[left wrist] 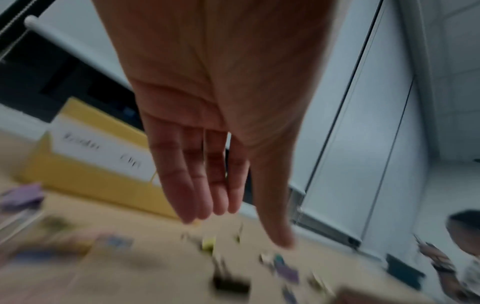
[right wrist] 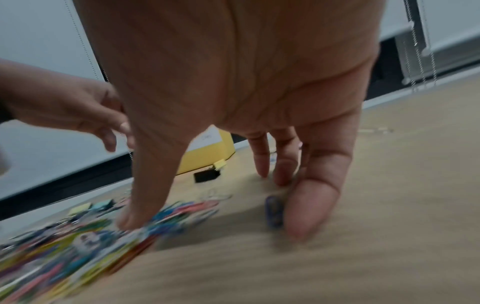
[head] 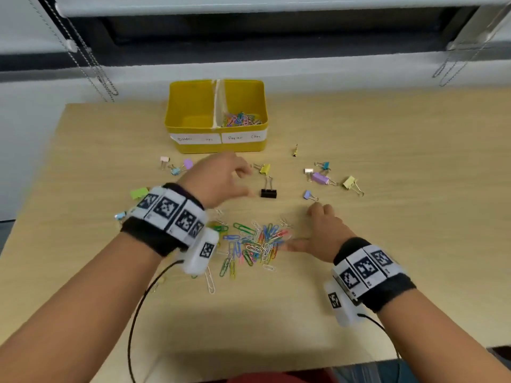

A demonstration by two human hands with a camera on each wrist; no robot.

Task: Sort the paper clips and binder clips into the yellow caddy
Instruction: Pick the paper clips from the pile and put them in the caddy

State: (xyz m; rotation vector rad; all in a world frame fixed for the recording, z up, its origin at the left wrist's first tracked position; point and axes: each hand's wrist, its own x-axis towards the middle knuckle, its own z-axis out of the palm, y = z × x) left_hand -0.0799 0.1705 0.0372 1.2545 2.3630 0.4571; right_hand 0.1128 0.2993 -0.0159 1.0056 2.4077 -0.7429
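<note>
A yellow caddy with two labelled compartments stands at the back of the table; its right one holds coloured paper clips, its left one looks bare. A heap of coloured paper clips lies on the wood in front of me. Binder clips lie scattered around, among them a black one and a purple one. My left hand hovers above the table near the black clip, fingers straight and holding nothing. My right hand rests spread on the table, thumb on the heap's right edge.
The wooden table ends close to my body and on the left. Blind cords hang at the back left and right. A cable runs from each wrist camera. A small blue clip lies beside my right fingers.
</note>
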